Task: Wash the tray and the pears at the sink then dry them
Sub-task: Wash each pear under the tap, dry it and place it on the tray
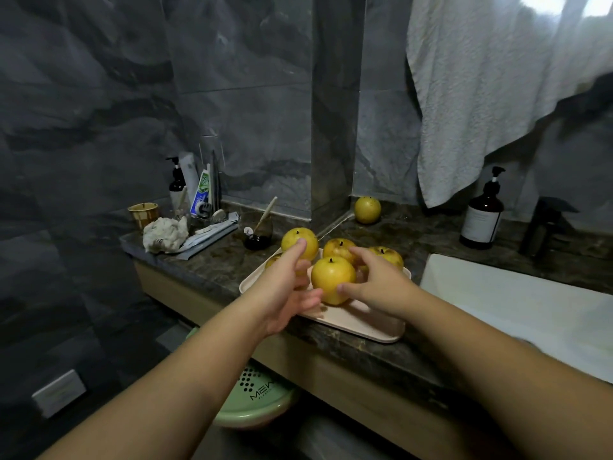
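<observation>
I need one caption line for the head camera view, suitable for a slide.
Both hands, left hand and right hand, reach for yellow pears on a pink tray beside the sink.

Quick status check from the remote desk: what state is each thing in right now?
tray: on the counter left of the sink, still loaded with pears
front pear: on tray, between both hands
lone pear: on the counter by the wall, off the tray
left hand: open, fingertips touching back-left pear
right hand: open, thumb touching front pear
towel: hanging
sink: no water visible

Dark marble-look wall tiles (99,94); dark stone counter (381,343); bright window (564,3).
</observation>
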A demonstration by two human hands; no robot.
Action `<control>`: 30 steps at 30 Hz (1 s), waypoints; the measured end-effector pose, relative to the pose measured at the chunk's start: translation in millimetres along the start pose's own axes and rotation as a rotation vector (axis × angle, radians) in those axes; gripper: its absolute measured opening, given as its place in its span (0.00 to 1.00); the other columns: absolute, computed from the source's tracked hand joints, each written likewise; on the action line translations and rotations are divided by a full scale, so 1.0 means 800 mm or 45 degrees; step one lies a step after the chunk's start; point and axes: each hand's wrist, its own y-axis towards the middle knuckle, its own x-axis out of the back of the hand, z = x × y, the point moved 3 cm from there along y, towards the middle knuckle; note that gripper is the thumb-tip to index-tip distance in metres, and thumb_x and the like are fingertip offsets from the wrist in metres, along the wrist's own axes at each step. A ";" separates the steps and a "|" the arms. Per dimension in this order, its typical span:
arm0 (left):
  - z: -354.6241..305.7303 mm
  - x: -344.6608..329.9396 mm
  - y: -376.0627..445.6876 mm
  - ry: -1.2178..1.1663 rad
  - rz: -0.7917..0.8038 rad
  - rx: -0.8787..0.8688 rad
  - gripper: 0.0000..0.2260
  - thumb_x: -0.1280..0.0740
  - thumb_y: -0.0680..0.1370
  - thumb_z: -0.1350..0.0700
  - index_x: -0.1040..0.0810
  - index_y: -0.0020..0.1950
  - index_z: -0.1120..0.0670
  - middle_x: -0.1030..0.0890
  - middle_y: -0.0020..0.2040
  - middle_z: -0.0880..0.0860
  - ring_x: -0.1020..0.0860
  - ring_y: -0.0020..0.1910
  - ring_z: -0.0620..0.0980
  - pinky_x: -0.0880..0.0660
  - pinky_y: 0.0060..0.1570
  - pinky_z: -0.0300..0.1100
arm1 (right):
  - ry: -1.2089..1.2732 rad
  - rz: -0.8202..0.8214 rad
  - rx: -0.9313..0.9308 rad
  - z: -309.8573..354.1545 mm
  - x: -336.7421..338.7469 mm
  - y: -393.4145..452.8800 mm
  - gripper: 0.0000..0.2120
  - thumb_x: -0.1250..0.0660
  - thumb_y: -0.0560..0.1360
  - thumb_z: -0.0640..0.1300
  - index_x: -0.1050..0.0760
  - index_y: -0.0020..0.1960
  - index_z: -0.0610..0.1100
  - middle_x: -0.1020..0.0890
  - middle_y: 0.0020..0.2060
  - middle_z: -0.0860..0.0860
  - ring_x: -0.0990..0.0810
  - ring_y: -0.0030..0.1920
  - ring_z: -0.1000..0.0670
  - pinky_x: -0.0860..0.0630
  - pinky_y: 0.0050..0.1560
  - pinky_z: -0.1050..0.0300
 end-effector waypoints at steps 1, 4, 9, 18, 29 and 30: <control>-0.009 -0.002 0.002 0.056 0.000 -0.038 0.32 0.40 0.81 0.33 0.29 0.75 0.56 0.26 0.70 0.60 0.17 0.51 0.57 0.20 0.44 0.46 | 0.016 -0.014 0.010 0.001 0.008 0.004 0.41 0.22 0.71 0.53 0.37 0.79 0.53 0.25 0.68 0.48 0.21 0.59 0.52 0.24 0.56 0.63; -0.048 -0.017 0.015 0.164 0.004 -0.133 0.28 0.40 0.81 0.33 0.26 0.70 0.53 0.21 0.63 0.56 0.17 0.46 0.54 0.21 0.41 0.45 | 0.088 -0.082 0.043 0.002 0.041 0.025 0.39 0.22 0.72 0.51 0.35 0.78 0.52 0.25 0.70 0.47 0.22 0.62 0.51 0.25 0.60 0.58; -0.104 -0.059 0.074 0.386 0.046 -0.209 0.26 0.40 0.80 0.30 0.25 0.68 0.48 0.20 0.62 0.53 0.17 0.54 0.55 0.21 0.49 0.50 | 0.121 -0.233 -0.017 -0.023 0.105 0.075 0.38 0.21 0.70 0.55 0.33 0.76 0.54 0.23 0.67 0.50 0.21 0.61 0.52 0.24 0.63 0.51; -0.136 -0.116 0.270 0.554 -0.024 -0.130 0.34 0.39 0.77 0.28 0.26 0.74 0.49 0.22 0.64 0.55 0.21 0.55 0.56 0.22 0.56 0.52 | 0.145 -0.213 -0.126 -0.122 0.127 0.197 0.38 0.22 0.71 0.56 0.34 0.76 0.55 0.24 0.65 0.54 0.25 0.60 0.54 0.27 0.64 0.55; -0.120 -0.166 0.443 0.694 0.057 0.031 0.41 0.46 0.77 0.24 0.46 0.85 0.45 0.42 0.84 0.54 0.38 0.80 0.60 0.34 0.70 0.57 | 0.029 -0.104 -0.341 -0.248 0.071 0.348 0.51 0.24 0.65 0.68 0.41 0.80 0.52 0.27 0.73 0.48 0.25 0.67 0.47 0.30 0.56 0.56; -0.119 -0.168 0.453 0.706 0.050 0.041 0.42 0.46 0.77 0.23 0.46 0.85 0.44 0.42 0.84 0.53 0.38 0.79 0.61 0.34 0.70 0.57 | -0.009 -0.087 -0.345 -0.255 0.067 0.355 0.53 0.25 0.64 0.70 0.42 0.81 0.52 0.28 0.74 0.47 0.27 0.70 0.46 0.29 0.58 0.55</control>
